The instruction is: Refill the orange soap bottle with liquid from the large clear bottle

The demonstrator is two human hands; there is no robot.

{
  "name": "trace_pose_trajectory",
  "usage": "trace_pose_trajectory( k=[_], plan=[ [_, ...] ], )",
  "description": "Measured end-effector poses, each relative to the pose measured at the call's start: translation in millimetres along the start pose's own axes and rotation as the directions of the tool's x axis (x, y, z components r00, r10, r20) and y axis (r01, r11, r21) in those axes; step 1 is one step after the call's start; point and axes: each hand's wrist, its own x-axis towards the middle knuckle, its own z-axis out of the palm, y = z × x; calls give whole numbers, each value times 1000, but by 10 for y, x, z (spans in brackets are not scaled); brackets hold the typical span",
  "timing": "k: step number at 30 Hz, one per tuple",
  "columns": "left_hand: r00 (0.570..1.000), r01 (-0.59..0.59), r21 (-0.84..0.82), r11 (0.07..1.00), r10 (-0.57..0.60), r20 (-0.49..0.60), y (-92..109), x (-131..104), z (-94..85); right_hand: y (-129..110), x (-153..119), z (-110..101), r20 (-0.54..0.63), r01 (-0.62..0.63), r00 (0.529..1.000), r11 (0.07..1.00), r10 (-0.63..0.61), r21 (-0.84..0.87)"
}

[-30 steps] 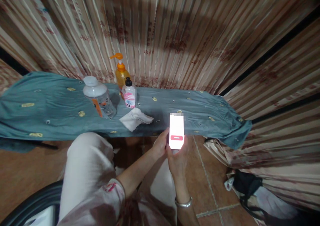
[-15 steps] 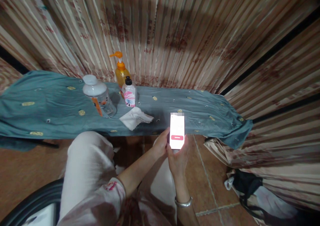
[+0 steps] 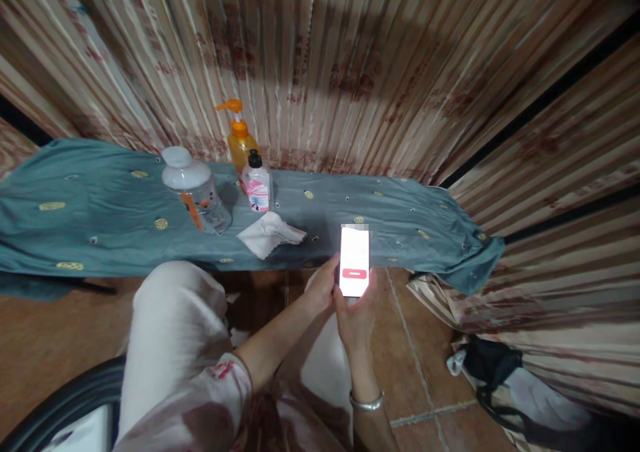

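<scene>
A smartphone [image 3: 355, 255] with a bright white screen and a red button is held upright between both hands, above my lap. My left hand [image 3: 323, 287] grips its left edge, fingers partly hidden behind it. Around the lower right part wraps my right hand [image 3: 356, 319], with a silver bangle at the wrist. Beyond the phone, a crumpled white cloth or tissue [image 3: 270, 234] lies on the table. Behind it stand a pink-labelled bottle with a black cap [image 3: 258, 187], an orange pump bottle [image 3: 242, 147] and a clear water bottle with a white lid [image 3: 197, 195].
A long narrow table under a teal cloth [image 3: 115, 205] crosses in front of my knees. Pleated curtains [image 3: 340, 72] hang behind it, with dark poles at the sides. On the tiled floor [image 3: 405, 365], a black and pale bundle [image 3: 520, 379] lies at the lower right.
The view has shifted very slightly, so the table and bottles sit a little higher and further left. Both hands keep the same hold on the smartphone.
</scene>
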Motion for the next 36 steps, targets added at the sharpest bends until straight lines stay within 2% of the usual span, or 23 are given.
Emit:
trace_pose_trajectory(
  k=[13,22,31,33,36],
  plan=[
    [1000,4,-4,1000,-4,-17,-50,31,-18,-8,-4,-20,-9,-21,1000,1000,21,-7],
    [1000,-9,31,999,9,-13,-189,100,6,99,89,-52,-30,-112,993,993,113,25],
    [985,-83,114,990,65,158,-412,274,61,470,224,-131,-58,-197,977,972,206,130],
    [988,-98,137,986,80,135,-432,314,42,597,345,-159,-60,-207,974,968,217,142],
    [994,-107,195,975,98,53,-389,319,-35,826,666,-245,-94,-223,967,967,235,119]
  ],
)
